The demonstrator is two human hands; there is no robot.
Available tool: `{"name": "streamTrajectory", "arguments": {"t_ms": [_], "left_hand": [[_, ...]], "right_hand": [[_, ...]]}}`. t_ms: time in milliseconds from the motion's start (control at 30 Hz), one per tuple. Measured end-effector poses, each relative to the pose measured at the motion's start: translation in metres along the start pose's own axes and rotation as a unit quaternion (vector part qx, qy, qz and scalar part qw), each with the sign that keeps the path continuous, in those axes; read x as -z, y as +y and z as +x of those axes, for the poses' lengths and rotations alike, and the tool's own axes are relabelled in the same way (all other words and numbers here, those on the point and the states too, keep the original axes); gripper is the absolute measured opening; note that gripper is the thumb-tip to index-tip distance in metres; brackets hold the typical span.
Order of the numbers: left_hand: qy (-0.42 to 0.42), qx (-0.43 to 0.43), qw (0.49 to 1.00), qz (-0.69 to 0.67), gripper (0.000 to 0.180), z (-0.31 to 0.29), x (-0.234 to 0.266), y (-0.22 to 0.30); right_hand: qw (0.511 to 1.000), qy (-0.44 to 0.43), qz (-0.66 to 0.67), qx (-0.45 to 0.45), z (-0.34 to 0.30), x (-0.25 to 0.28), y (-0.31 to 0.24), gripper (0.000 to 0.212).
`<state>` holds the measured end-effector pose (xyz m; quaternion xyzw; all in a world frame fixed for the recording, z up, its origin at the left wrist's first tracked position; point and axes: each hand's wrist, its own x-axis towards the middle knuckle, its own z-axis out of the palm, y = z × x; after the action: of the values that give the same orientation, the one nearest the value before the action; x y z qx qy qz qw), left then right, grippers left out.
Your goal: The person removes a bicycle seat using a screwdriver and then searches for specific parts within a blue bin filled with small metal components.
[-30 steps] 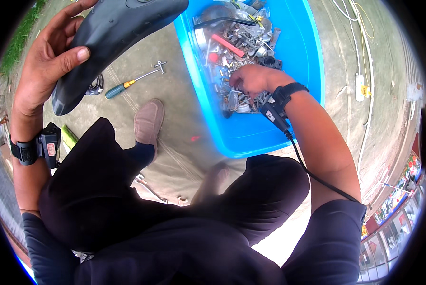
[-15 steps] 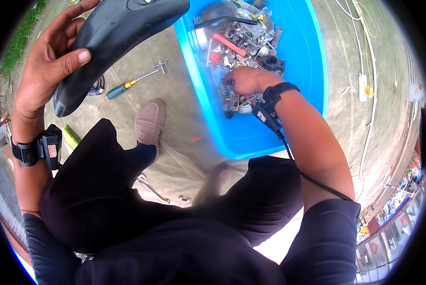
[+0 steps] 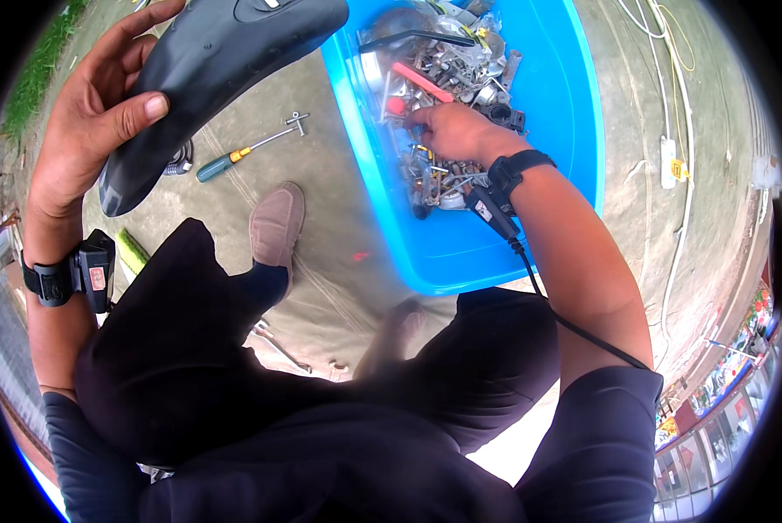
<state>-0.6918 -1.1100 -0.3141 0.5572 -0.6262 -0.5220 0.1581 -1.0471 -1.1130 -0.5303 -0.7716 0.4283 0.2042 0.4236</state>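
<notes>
My left hand (image 3: pixel 103 118) is closed around a black curved plastic fender (image 3: pixel 208 70), thumb on its face, holding it up at the upper left. Over the heap of metal hardware (image 3: pixel 460 65) in the blue tub (image 3: pixel 558 113) is my right hand (image 3: pixel 460 135). Its index finger and thumb stand a little apart, touching or just above the small parts; the other fingers are partly hidden. Near those fingertips lie a red round piece (image 3: pixel 396 105) and a red strip (image 3: pixel 422 81). No held part shows in the right hand.
A screwdriver-handled T-shaped tool (image 3: pixel 225 164) lies on the ground cloth left of the tub, near a coiled cable (image 3: pixel 180 159). A wrench (image 3: pixel 282 350) lies between my feet. White cables with a power strip (image 3: pixel 667 164) run along the right.
My right hand has shifted slightly up and left over the hardware, its fingers lifting and loosening, uncovering small parts below it. The left hand and the fender have barely moved.
</notes>
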Motion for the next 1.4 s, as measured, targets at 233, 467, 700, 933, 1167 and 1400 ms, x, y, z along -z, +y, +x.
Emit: {"name": "streamTrajectory", "arguments": {"t_ms": [233,467,700,933,1167,1400], "left_hand": [[0.0,0.008,1.0,-0.003,0.09,-0.001,0.001,0.0],[0.012,-0.011,1.0,-0.007,0.089,-0.004,0.002,-0.002],[0.008,-0.008,0.999,-0.039,0.088,-0.003,0.004,0.004],[0.026,-0.063,0.992,-0.103,0.076,-0.005,0.001,0.004],[0.022,-0.057,0.991,-0.116,0.076,-0.007,0.002,0.01],[0.014,-0.063,0.989,-0.132,0.076,-0.008,-0.002,0.014]], "right_hand": [[0.999,-0.007,-0.012,-0.041,0.016,-0.037,-0.002,0.03],[0.993,-0.022,-0.117,0.011,0.012,-0.045,-0.007,0.028],[0.986,0.052,0.154,0.045,-0.038,0.007,-0.02,0.034],[0.829,0.095,0.545,0.085,-0.116,0.054,-0.058,0.03],[0.712,0.179,0.666,0.128,-0.152,0.053,-0.083,0.031],[0.645,0.226,0.704,0.194,-0.158,0.038,-0.083,0.024]]}}
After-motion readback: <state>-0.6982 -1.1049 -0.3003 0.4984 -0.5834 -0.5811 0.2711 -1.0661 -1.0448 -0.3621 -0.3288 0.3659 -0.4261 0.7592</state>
